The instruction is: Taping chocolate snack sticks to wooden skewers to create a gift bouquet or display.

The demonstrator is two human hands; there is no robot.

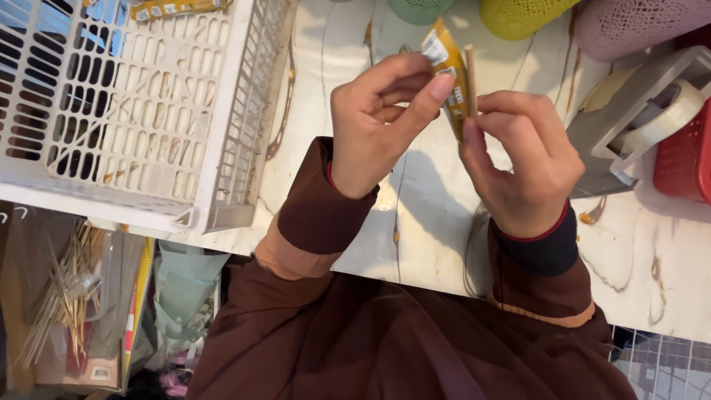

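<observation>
Crate (222,111), white | yellow packets (176,7) inside, seemingly | both hands' fingers (415,96) clamped on yellow sachet (450,81), stick (469,74).

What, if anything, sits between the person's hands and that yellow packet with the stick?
Nothing visible. The left hand pinches the yellow packet directly, and the right hand holds the thin wooden stick against it, above the marble table.

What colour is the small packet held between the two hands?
Golden yellow small packet with white label patches, best seen in the head view.
</observation>
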